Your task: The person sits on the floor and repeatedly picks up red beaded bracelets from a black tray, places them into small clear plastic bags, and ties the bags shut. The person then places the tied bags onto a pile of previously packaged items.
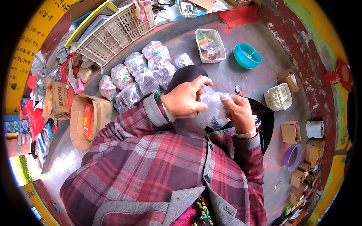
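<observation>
Our right hand [241, 113] grasps the rim of a clear plastic bag [214, 109], pinching the film between thumb and bent forefinger. Our left hand [184, 98] lies at the bag's other side, thumb and forefinger spread apart with the film showing between them; we cannot tell whether its fingertips actually grip.

The bag lies between the two hands, to the right of the left one and to the left of the right one, with neither clearly nearer. Its long axis seems to run from a loose upper end down toward our body, where something dark shows in the bottom.

Our left wrist comes across from the lower left, palm turned inward; the right forearm rises more steeply, its knuckles outward.

Beyond, on the grey floor [273, 165], a cluster of filled bags [162, 71] rests toward the far left. Near the floor's far edge we see a white basket [213, 60] of small goods, with a teal basin [240, 62] to its right. Toward the right edge stand a small white basket [272, 100] and a purple ring-shaped thing [286, 156]; an open carton [78, 120] lies to our left.
</observation>
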`<state>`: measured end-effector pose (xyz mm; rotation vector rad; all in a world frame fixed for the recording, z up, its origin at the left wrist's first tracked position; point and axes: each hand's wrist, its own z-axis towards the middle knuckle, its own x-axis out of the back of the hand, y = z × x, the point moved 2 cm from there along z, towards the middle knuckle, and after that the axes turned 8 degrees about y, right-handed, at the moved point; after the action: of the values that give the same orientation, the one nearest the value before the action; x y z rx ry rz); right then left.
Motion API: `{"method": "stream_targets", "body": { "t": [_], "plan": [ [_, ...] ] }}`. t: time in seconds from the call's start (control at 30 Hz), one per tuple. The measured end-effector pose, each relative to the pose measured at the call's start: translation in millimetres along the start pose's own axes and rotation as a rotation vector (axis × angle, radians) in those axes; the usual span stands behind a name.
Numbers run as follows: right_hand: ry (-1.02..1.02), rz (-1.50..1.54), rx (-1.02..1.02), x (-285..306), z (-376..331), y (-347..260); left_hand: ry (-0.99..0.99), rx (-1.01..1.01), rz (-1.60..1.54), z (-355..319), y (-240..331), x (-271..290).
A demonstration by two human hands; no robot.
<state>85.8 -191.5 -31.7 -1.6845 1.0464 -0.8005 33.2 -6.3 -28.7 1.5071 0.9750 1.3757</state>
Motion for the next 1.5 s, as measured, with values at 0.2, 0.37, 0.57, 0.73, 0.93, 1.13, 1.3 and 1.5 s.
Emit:
{"method": "stream_targets", "body": {
  "t": [0.2, 0.37, 0.57, 0.73, 0.93, 1.13, 1.3, 1.5],
  "plan": [
    [0.021, -0.057, 0.022, 2.0, 0.5, 0.6, 0.09, -0.012, -0.221, 2.5, -18.6, -2.7],
    [0.025, -0.193, 0.022, 4.2, 3.7, 7.1, 0.171, 0.181, -0.351, 1.7, -12.5, 2.0],
    [0.047, -0.282, 0.056, 3.4, 4.3, 7.5, -0.002, 0.447, -1.1, 4.2, -25.4, -4.6],
    [0.046, -0.284, 0.081, 4.3, 4.2, 7.8, -0.191, 0.323, -1.438, 1.0, -29.9, -10.8],
    [0.099, -0.148, 0.118, 3.4, 4.3, 11.1, -0.263, 0.346, -1.417, -2.5, -21.0, -17.8],
    [0.072, -0.202, 0.219, 10.6, 9.1, 13.4, -0.32, 0.569, -1.063, -1.0, -29.8, -26.6],
    [0.016, -0.049, -0.053, 36.5, 12.2, 4.1, -0.068, 0.371, -0.928, 22.6, -37.6, 2.0],
    [-0.242, 0.513, -0.13, 98.5, 41.8, 20.2, 0.074, 0.579, -0.911, 65.2, -30.8, 37.6]
  ]
}}
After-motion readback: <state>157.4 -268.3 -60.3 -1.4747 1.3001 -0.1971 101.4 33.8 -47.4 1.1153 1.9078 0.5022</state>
